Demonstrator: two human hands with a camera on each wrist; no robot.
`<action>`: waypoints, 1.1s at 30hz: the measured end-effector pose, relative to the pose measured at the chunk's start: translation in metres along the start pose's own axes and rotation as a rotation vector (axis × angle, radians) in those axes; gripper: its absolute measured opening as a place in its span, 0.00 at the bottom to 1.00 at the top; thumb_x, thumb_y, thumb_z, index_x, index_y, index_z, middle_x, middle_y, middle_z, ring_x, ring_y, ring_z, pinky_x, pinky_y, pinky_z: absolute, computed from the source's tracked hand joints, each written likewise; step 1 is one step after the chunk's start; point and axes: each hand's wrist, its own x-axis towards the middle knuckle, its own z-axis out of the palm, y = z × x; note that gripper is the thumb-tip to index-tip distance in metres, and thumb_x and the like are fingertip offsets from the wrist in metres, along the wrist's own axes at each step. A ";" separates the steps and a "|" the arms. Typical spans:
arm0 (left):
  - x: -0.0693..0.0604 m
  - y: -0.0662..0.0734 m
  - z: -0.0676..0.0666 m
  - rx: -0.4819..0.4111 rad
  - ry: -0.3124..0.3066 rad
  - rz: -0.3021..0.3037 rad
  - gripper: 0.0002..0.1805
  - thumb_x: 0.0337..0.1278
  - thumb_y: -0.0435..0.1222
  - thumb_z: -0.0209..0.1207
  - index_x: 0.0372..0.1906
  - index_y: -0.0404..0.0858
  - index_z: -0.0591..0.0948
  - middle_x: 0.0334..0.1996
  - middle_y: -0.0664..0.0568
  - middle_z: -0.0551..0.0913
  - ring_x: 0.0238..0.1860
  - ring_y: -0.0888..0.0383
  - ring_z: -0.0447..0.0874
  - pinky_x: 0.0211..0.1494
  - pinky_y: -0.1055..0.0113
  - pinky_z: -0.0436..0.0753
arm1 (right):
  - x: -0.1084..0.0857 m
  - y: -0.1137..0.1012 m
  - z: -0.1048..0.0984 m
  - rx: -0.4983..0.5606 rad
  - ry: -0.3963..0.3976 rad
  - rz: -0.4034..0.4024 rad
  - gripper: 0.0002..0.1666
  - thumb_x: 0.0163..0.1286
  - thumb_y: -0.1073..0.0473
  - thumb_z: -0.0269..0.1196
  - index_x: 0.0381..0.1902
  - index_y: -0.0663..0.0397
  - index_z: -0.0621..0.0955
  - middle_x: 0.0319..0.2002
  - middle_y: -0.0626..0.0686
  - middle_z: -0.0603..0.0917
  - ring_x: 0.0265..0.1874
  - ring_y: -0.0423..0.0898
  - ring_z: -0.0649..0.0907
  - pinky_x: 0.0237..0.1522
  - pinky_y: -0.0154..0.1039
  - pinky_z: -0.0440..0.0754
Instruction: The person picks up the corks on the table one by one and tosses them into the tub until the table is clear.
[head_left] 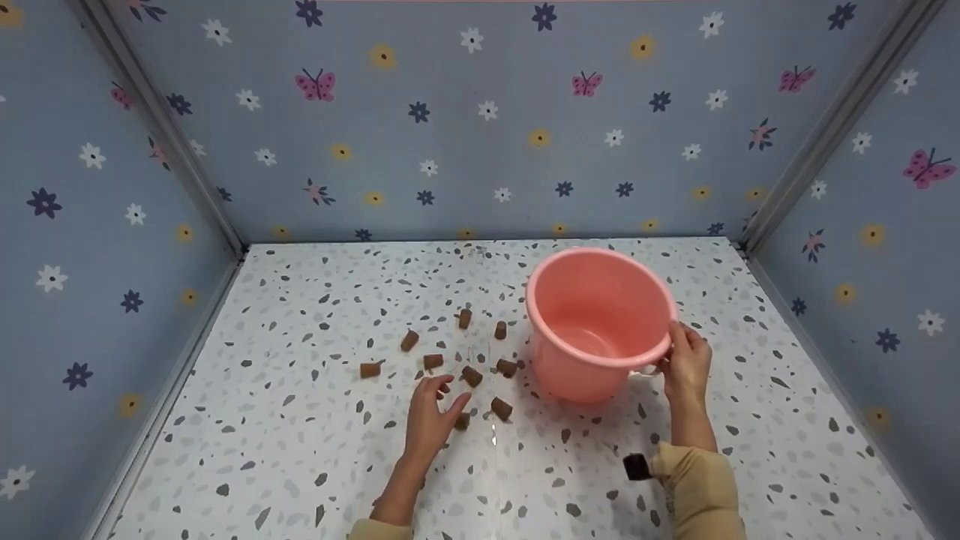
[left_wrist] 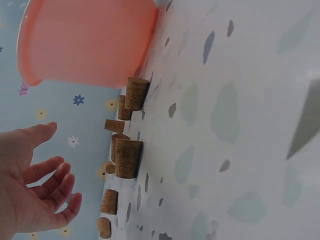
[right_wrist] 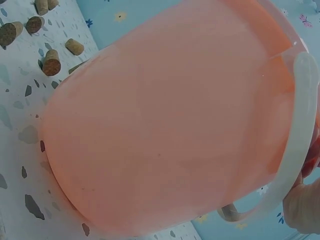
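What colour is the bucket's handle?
The handle is whitish, against the pink bucket; it shows best in the right wrist view.

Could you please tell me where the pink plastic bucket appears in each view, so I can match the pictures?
Head: the pink plastic bucket is right of centre, the right hand at its rim.
Left wrist: the bucket is at upper left, cut off by the top edge.
Right wrist: the bucket fills most of the picture.
Shared landmark: small brown cylindrical corks, left of the bucket, mostly below it, at upper left, respectively.
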 end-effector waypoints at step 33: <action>-0.029 -0.022 0.014 0.156 -0.047 -0.126 0.24 0.37 0.38 0.68 0.40 0.29 0.76 0.29 0.48 0.71 0.31 0.54 0.69 0.36 0.60 0.71 | 0.033 0.030 -0.017 0.033 -0.028 -0.017 0.24 0.63 0.52 0.57 0.51 0.64 0.72 0.31 0.58 0.78 0.23 0.47 0.79 0.15 0.35 0.74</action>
